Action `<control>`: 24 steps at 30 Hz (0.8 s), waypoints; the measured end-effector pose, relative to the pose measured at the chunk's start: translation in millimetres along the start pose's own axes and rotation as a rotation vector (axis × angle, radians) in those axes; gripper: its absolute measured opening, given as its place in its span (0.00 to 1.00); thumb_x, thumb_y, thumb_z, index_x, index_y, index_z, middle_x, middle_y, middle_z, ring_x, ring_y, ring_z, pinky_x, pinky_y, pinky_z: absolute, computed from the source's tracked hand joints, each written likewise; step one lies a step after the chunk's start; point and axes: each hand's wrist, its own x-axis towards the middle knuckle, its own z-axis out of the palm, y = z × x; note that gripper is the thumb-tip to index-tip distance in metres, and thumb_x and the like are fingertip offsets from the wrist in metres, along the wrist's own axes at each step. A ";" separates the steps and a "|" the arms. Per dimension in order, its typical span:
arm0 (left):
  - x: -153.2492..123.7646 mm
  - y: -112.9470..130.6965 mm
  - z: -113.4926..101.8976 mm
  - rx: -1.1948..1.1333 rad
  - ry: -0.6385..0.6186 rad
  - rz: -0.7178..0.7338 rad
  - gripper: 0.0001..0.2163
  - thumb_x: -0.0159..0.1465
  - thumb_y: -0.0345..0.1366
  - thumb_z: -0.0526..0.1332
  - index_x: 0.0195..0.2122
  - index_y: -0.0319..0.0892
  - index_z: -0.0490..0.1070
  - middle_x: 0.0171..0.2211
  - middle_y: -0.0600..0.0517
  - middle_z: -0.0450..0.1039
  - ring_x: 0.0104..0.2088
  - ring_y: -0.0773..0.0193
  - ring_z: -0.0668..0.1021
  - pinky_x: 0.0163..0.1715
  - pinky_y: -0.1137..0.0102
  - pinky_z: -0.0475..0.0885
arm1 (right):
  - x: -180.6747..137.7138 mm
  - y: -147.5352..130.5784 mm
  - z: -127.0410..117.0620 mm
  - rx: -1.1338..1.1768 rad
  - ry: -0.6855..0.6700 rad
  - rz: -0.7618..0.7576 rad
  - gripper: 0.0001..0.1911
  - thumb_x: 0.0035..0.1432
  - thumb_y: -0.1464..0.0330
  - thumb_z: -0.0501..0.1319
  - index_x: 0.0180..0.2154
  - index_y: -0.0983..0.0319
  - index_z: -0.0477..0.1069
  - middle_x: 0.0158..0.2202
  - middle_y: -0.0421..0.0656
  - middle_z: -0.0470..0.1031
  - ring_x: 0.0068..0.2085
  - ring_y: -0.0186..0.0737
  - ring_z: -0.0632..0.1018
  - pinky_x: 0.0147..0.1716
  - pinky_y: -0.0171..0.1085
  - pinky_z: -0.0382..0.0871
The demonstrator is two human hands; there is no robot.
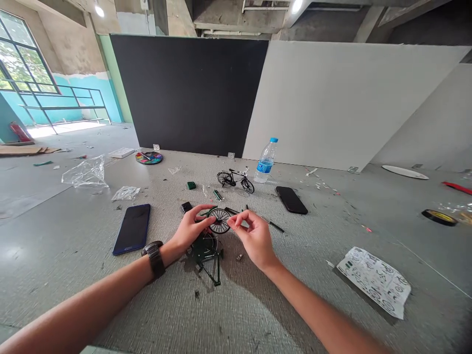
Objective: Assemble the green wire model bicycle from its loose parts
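Observation:
My left hand (192,225) pinches a small black spoked wheel (220,221) of a model bicycle, thumb near its hub. At the wheel's right edge, my right hand (255,237) is closed with thumb and fingertips together; whatever sits between them is too small to make out. Below the left hand lies a dark model bicycle frame (211,263), partly in shadow, with another wheel near it. A small metallic part (239,256) rests between the frame and my right wrist. Thin dark rods (276,226) lie beyond the right hand. Farther back stands a black assembled model bicycle (236,181).
A blue-edged phone (132,229) lies left and a black phone (291,199) right. Behind are a water bottle (265,162) and a paint palette (149,157). An instruction sheet (374,281) and black tape roll (438,217) lie right. Black and white panels (191,93) stand behind.

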 end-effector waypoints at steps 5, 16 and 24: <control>2.3 -3.3 -1.6 -0.022 -0.031 -0.011 0.29 0.57 0.46 0.71 0.57 0.39 0.71 0.29 0.51 0.78 0.23 0.69 0.72 0.22 0.75 0.62 | 0.7 1.2 -1.5 -0.011 -0.012 -0.003 0.16 0.55 0.60 0.70 0.26 0.58 0.66 0.32 0.43 0.78 0.39 0.42 0.80 0.42 0.41 0.77; 0.9 0.7 -1.3 -0.039 -0.016 -0.047 0.30 0.56 0.45 0.71 0.57 0.38 0.70 0.32 0.49 0.80 0.24 0.70 0.70 0.22 0.75 0.61 | 0.3 2.8 -2.4 -0.017 -0.040 -0.007 0.15 0.56 0.62 0.70 0.26 0.59 0.66 0.32 0.42 0.77 0.39 0.40 0.80 0.42 0.39 0.77; 1.1 2.1 -2.1 -0.047 -0.006 -0.038 0.31 0.53 0.42 0.74 0.57 0.39 0.71 0.27 0.54 0.75 0.22 0.71 0.68 0.20 0.76 0.60 | -0.3 2.7 -2.2 -0.058 -0.060 -0.038 0.14 0.57 0.62 0.69 0.27 0.59 0.67 0.33 0.43 0.78 0.39 0.41 0.80 0.41 0.40 0.78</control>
